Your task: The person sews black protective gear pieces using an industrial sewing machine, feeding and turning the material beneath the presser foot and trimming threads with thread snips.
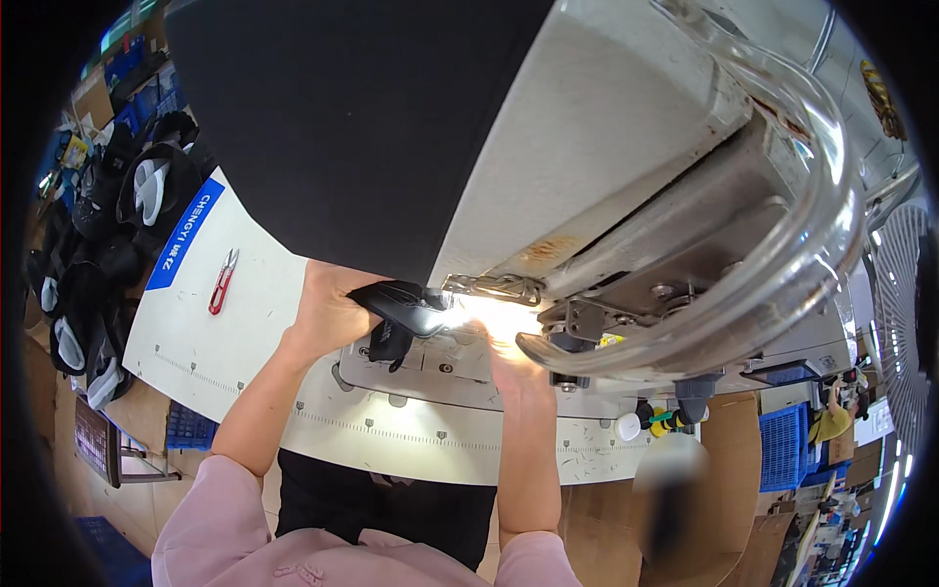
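My left hand (335, 310) is closed on a black fabric piece (406, 305), beside the lit sewing area of a large white sewing machine (597, 127). A narrower black flap (389, 342) of it hangs below. Bright lamp light washes out the end of the piece near the needle area. My right hand (511, 344) reaches into that glare next to the metal presser parts (577, 328). Its fingers are hidden by the light and the machine, so what it touches cannot be made out.
Red-handled thread snips (223, 284) lie on the white table (264, 333) at the left. Many black caps or shoe-like pieces (98, 254) are piled beyond. A curved clear tube (831, 196) arches at the right, above a cardboard box (724, 489). Small spools (660, 423) stand at the right edge.
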`<state>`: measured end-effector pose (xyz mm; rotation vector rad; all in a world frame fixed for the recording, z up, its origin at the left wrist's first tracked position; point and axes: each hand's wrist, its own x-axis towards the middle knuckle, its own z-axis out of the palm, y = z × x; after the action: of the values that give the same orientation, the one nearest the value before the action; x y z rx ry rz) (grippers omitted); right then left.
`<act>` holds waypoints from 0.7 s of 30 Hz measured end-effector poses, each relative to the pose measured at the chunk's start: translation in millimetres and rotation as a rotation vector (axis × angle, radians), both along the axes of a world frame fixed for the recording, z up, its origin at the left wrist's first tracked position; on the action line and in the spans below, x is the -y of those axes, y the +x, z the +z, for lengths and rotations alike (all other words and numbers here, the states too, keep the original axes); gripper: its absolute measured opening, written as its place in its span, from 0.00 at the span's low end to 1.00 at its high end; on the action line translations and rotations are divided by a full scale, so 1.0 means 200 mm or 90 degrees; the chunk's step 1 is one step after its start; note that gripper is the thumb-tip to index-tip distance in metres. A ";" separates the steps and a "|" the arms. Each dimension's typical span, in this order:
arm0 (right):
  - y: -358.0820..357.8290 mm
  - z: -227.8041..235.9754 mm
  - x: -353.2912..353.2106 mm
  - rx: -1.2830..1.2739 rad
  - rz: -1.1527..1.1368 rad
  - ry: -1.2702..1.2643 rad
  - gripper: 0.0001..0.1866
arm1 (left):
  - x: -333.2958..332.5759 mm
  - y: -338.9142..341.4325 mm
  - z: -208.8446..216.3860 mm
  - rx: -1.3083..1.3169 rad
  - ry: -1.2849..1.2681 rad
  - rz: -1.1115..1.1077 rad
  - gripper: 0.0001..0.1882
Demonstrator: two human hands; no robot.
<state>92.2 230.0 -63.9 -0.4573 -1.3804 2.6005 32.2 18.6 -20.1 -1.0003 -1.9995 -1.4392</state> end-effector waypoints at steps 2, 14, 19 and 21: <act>-0.02 -0.01 0.00 -0.047 0.012 0.015 0.13 | 0.00 0.02 0.01 -0.007 0.013 -0.004 0.23; 0.00 0.00 0.06 -0.183 0.031 -0.053 0.03 | 0.03 0.02 -0.02 -0.070 -0.107 0.096 0.24; 0.16 0.08 0.20 -0.334 -0.328 0.617 0.03 | 0.17 -0.01 0.00 0.034 0.067 0.217 0.21; 0.20 0.10 0.26 -0.528 -0.271 0.806 0.10 | 0.28 0.02 0.05 0.091 0.213 0.232 0.18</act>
<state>131.5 177.7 -43.1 0.4244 -1.8578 0.9587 35.8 -37.6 -10.2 -0.3789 -1.8318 -1.5968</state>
